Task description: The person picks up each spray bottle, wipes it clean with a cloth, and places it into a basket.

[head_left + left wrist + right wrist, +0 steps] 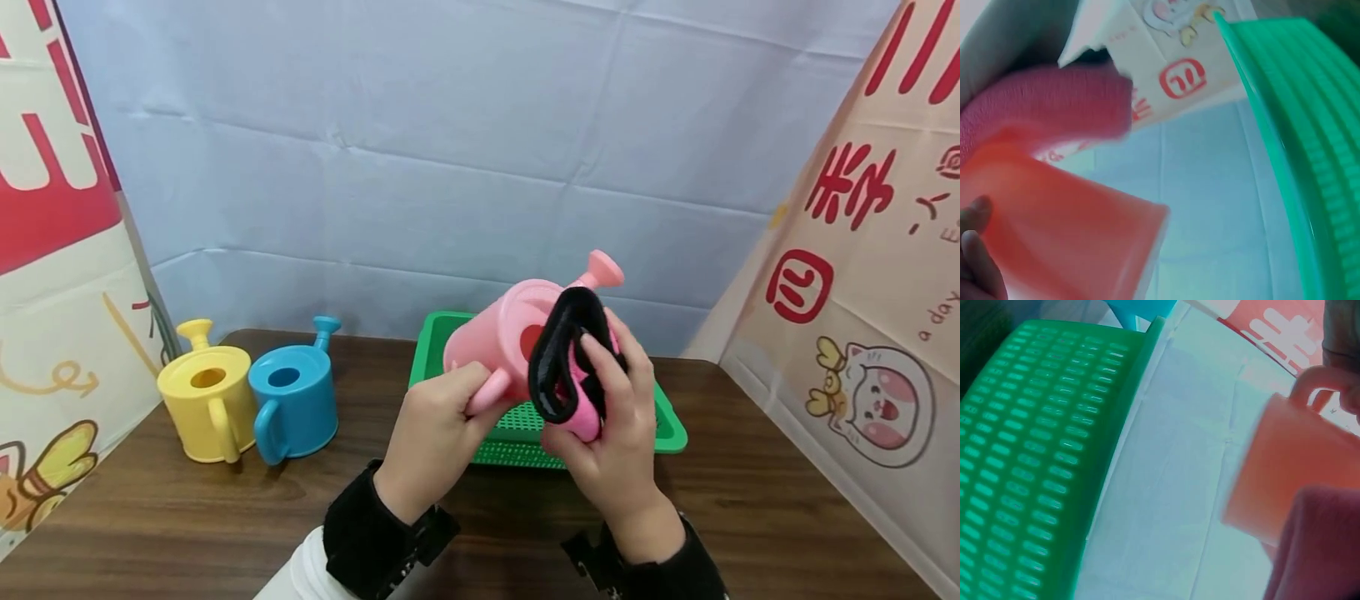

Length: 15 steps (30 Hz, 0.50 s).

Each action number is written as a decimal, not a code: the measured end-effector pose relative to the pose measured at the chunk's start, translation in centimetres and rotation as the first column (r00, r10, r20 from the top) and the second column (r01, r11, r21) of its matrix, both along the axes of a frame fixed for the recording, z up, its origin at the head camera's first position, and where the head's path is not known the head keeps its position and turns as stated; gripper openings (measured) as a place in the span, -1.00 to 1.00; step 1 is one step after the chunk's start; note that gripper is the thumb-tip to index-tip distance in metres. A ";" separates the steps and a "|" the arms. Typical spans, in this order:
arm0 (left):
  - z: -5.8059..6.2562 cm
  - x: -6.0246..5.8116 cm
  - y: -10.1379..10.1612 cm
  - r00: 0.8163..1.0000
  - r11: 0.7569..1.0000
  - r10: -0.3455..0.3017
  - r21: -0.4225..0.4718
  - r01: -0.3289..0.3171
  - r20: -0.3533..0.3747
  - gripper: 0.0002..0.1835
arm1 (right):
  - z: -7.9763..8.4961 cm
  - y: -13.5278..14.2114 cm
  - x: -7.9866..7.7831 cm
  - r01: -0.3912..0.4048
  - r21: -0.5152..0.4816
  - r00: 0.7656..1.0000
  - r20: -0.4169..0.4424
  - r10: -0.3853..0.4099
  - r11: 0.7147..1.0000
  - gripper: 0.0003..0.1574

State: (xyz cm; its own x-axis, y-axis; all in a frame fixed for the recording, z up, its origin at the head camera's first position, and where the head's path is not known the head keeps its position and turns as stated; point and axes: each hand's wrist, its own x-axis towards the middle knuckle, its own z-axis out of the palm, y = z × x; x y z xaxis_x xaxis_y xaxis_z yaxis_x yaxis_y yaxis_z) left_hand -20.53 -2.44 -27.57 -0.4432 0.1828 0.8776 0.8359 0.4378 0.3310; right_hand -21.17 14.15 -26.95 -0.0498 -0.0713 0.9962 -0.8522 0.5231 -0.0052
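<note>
Item: pink can (487,337), smooth plastic, round-walled, tilted above the basket (672,429); my left hand (438,433) grips its handle (489,392), and the handle-to-spout (602,269) line runs away and rightward from me.
Item: cloth (551,358), folded in a loop, black and pink, its pink face fuzzy; my right hand (618,433) grips it just right of the pink can's opening, the nearer hand to that side. Contact between cloth and can: cannot tell.
Basket: green, slotted plastic, beneath both.
</note>
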 end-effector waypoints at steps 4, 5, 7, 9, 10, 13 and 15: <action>0.1 0.4 0.5 0.988 0.986 -0.118 0.129 0.105 0.103 -0.74 | -0.3 0.3 -0.1 -0.124 -0.130 0.992 -0.002 0.125 0.984 -0.21; 0.1 0.6 0.6 0.980 0.979 -0.150 0.158 0.130 0.128 -0.75 | -0.3 0.3 -0.1 -0.146 -0.157 0.989 -0.008 0.146 0.977 -0.19; 0.2 0.8 0.7 0.961 0.962 -0.210 0.211 0.171 0.178 -0.79 | -0.4 0.4 -0.1 -0.187 -0.198 0.982 -0.017 0.187 0.962 -0.15; 0.2 1.0 0.7 0.939 0.944 -0.264 0.258 0.205 0.221 -0.81 | -0.5 0.5 -0.2 -0.214 -0.214 0.976 -0.010 0.217 0.953 -0.14; 0.2 1.1 0.7 0.927 0.936 -0.287 0.278 0.217 0.241 -0.81 | -0.5 0.5 -0.2 -0.225 -0.214 0.973 -0.001 0.230 0.951 -0.13; 0.3 1.3 0.4 0.899 0.913 -0.339 0.326 0.244 0.278 -0.83 | -0.5 1.0 -0.4 -0.253 -0.191 0.962 0.059 0.268 0.948 -0.16; 0.5 1.4 0.2 0.888 0.903 -0.362 0.344 0.258 0.283 -0.84 | -0.6 1.2 -0.5 -0.263 -0.182 0.953 0.105 0.285 0.947 -0.23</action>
